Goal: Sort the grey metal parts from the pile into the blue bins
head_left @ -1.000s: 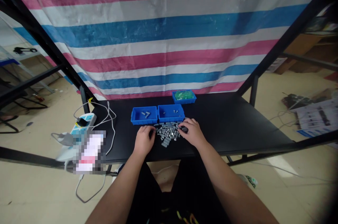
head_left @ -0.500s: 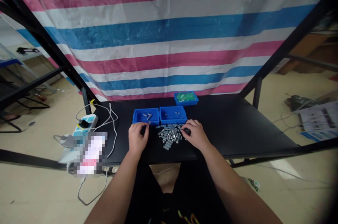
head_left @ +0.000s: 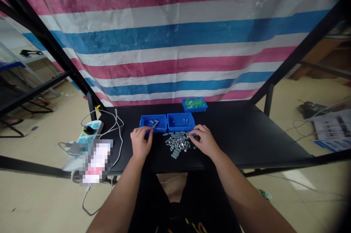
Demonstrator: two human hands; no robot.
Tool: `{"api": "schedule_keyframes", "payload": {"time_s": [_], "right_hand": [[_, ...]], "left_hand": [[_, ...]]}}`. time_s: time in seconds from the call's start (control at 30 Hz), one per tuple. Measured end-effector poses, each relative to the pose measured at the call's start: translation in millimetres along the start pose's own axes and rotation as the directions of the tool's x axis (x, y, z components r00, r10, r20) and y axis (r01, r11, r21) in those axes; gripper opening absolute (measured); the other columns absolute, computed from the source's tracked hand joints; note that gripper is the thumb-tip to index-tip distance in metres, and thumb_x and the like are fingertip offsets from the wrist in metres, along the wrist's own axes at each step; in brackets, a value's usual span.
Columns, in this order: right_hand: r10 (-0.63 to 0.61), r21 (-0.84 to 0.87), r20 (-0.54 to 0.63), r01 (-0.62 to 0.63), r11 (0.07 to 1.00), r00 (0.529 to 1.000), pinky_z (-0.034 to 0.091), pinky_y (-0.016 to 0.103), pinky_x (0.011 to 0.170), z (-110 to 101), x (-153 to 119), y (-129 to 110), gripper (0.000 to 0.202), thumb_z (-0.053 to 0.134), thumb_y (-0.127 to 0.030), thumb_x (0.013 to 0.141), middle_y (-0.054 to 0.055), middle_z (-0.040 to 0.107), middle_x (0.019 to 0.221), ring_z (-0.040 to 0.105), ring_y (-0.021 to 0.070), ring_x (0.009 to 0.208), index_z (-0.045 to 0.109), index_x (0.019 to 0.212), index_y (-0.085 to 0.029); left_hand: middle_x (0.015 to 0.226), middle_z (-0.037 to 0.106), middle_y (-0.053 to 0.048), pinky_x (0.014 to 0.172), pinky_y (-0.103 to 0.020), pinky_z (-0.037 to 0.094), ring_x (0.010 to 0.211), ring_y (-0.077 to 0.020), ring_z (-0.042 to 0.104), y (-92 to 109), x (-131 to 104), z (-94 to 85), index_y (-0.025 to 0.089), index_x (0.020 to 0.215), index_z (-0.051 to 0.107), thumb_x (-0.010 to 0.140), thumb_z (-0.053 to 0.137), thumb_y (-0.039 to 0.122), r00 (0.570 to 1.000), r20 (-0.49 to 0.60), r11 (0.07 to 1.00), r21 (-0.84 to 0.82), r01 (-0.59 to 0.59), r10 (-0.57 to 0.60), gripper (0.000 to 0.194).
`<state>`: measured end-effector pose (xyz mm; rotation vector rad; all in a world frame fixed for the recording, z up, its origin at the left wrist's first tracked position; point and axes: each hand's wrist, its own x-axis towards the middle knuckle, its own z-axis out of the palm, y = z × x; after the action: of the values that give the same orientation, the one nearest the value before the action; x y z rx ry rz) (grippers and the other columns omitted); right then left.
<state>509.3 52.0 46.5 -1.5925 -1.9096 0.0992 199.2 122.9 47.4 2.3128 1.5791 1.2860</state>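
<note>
At the front edge of the left blue bin (head_left: 140, 121), my left hand (head_left: 140, 142) pinches a small metal cylinder (head_left: 155, 124) between thumb and fingertips. A few similar pieces lie inside that bin. To its right, the second blue bin (head_left: 181, 129) holds several small screws (head_left: 185, 120). A pile of silver metal pieces (head_left: 177, 143), cylinders and screws mixed, lies on the table before the bins. My right hand (head_left: 205, 141) is at the pile's right edge with its fingers closed together; what they hold, if anything, is too small to make out.
A third blue bin (head_left: 194, 109) with green contents stands behind on the black table (head_left: 241, 134). On the left lie a power strip (head_left: 91, 134), white cables (head_left: 120, 149) and a blurred-out bright device (head_left: 95, 161). A striped sheet (head_left: 175, 53) hangs behind; black frame posts flank both sides.
My left hand has turned slightly, and the metal cylinder in its fingertips now shows over the left bin. The right hand stays by the pile. The whole view has shifted a little.
</note>
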Motion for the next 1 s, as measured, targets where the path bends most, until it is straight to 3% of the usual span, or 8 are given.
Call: {"api": "schedule_keyframes", "payload": {"time_s": [0.1, 0.23, 0.33, 0.43, 0.57, 0.7, 0.83, 1.0], "right_hand": [[0.000, 0.063, -0.114, 0.007, 0.998, 0.993, 0.045, 0.038, 0.092, -4, 18, -12, 0.017, 0.061, -0.033, 0.094, 0.006, 0.065, 0.099, 0.060, 0.0226, 0.094, 0.074, 0.099, -0.025], [0.089, 0.048, -0.193, -0.081, 0.996, 0.977, 0.048, 0.037, 0.088, -7, 37, -23, 0.023, 0.061, -0.032, 0.092, 0.007, 0.065, 0.097, 0.061, 0.0232, 0.092, 0.072, 0.110, -0.022], [0.142, 0.050, -0.226, -0.134, 0.990, 0.964, 0.050, 0.035, 0.084, -9, 33, -17, 0.020, 0.059, -0.028, 0.091, 0.007, 0.065, 0.093, 0.062, 0.0229, 0.090, 0.073, 0.103, -0.021], [0.212, 0.061, -0.239, -0.203, 0.977, 0.948, 0.050, 0.033, 0.080, -9, 17, 0, 0.017, 0.058, -0.026, 0.089, 0.006, 0.066, 0.090, 0.062, 0.0220, 0.086, 0.073, 0.095, -0.022], [0.227, 0.039, -0.142, -0.223, 0.974, 0.964, 0.050, 0.034, 0.080, -3, -5, 18, 0.016, 0.058, -0.021, 0.085, 0.005, 0.066, 0.089, 0.063, 0.0214, 0.086, 0.073, 0.091, -0.023], [0.173, -0.046, -0.032, -0.174, 0.984, 0.984, 0.048, 0.034, 0.084, 2, -10, 15, 0.019, 0.060, -0.016, 0.083, 0.004, 0.068, 0.094, 0.061, 0.0214, 0.088, 0.075, 0.091, -0.025], [0.162, -0.143, 0.067, -0.151, 0.978, 0.985, 0.046, 0.033, 0.083, 1, -3, 4, 0.022, 0.063, -0.013, 0.080, 0.004, 0.069, 0.098, 0.059, 0.0199, 0.084, 0.076, 0.092, -0.026], [0.151, -0.229, 0.123, -0.120, 0.966, 0.981, 0.043, 0.032, 0.077, -2, 6, -7, 0.012, 0.064, -0.019, 0.084, 0.003, 0.071, 0.083, 0.058, 0.0197, 0.076, 0.074, 0.080, -0.025]], "left_hand": [[0.106, 0.074, -0.006, 0.096, -0.046, 0.039, 0.106, -0.0282, 0.061, 1, 12, -0.4, 0.026, 0.099, 0.070, 0.096, 0.058, 0.033, 1.000, 0.004, 0.998, 0.058, 0.013, -0.014, 0.014], [0.119, 0.070, -0.007, 0.103, -0.052, 0.034, 0.120, -0.0322, 0.054, 9, 19, -2.0, 0.028, 0.106, 0.071, 0.094, 0.061, 0.033, 0.999, -0.026, 0.990, 0.132, 0.042, -0.038, 0.016], [0.118, 0.068, -0.007, 0.103, -0.052, 0.035, 0.120, -0.0319, 0.054, 15, 9, -7.9, 0.028, 0.103, 0.070, 0.092, 0.062, 0.029, 1.000, -0.018, 0.992, 0.121, 0.019, -0.017, 0.013], [0.111, 0.068, -0.007, 0.098, -0.047, 0.041, 0.112, -0.0296, 0.057, 18, -9, -13.8, 0.027, 0.102, 0.068, 0.093, 0.060, 0.026, 0.998, 0.059, 0.998, 0.061, -0.022, 0.019, 0.013], [0.102, 0.068, -0.006, 0.087, -0.041, 0.046, 0.100, -0.0251, 0.061, 20, -28, -10.0, 0.026, 0.103, 0.067, 0.093, 0.056, 0.023, 0.963, 0.250, 0.995, -0.060, -0.085, 0.098, 0.015], [0.105, 0.068, -0.006, 0.087, -0.039, 0.048, 0.099, -0.0241, 0.061, 27, -34, 5.1, 0.028, 0.115, 0.067, 0.092, 0.059, 0.022, 0.904, 0.399, 0.987, -0.106, -0.120, 0.152, 0.025], [0.109, 0.067, -0.006, 0.084, -0.039, 0.047, 0.100, -0.0251, 0.059, 35, -32, 16.1, 0.033, 0.127, 0.065, 0.092, 0.057, 0.018, 0.872, 0.459, 0.984, -0.030, -0.175, 0.169, 0.039], [0.108, 0.068, -0.006, 0.082, -0.040, 0.046, 0.101, -0.0264, 0.059, 36, -29, 18.2, 0.033, 0.118, 0.069, 0.090, 0.061, 0.020, 0.876, 0.460, 0.986, 0.009, -0.167, 0.145, 0.032]]}}
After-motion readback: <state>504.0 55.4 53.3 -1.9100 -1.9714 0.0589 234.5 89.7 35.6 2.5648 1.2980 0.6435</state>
